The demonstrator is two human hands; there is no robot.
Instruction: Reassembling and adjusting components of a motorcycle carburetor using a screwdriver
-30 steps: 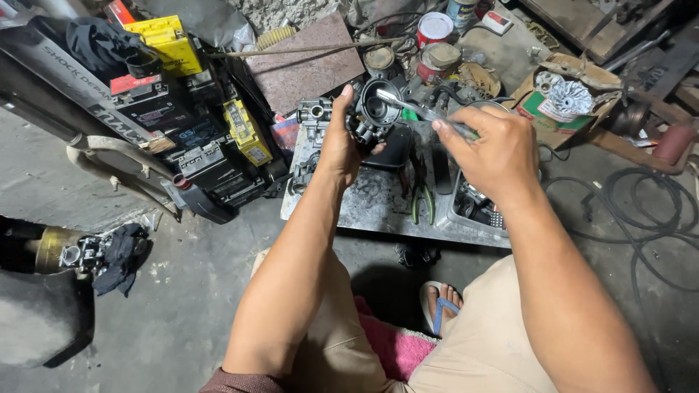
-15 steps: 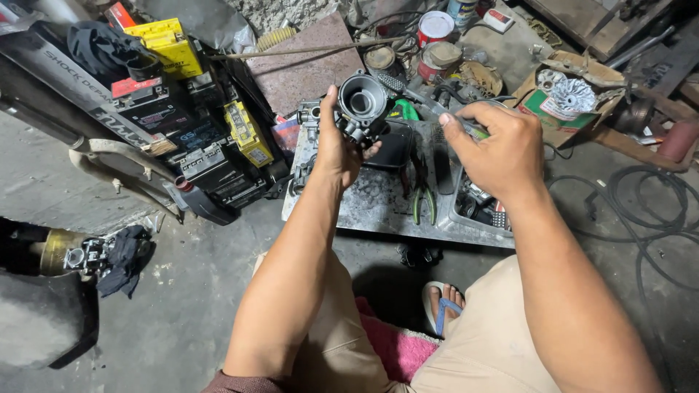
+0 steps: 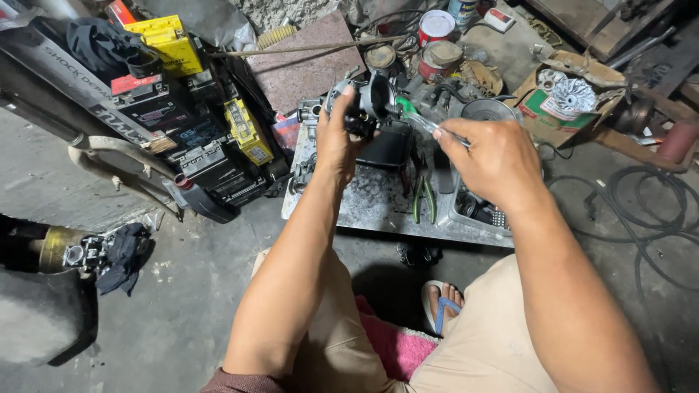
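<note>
My left hand [image 3: 336, 140] grips a dark metal engine part [image 3: 370, 103], a carburettor-like body, and holds it up above a metal tray [image 3: 378, 207]. My right hand [image 3: 495, 156] holds a screwdriver [image 3: 420, 120] with a green handle. Its tip touches the right side of the part. Both hands hover over the tray, about level with each other.
Green-handled pliers [image 3: 424, 200] lie on the tray beside a grey bin [image 3: 477, 211] of small parts. Black and yellow batteries [image 3: 211, 145] are stacked at left. Cans [image 3: 435, 29], a cardboard box with a finned metal piece [image 3: 571, 94] and cables [image 3: 641, 218] lie right. My sandalled foot [image 3: 440, 302] rests below.
My left hand has turned the part so its round opening faces sideways. My right hand has brought the screwdriver tip onto the part's side.
</note>
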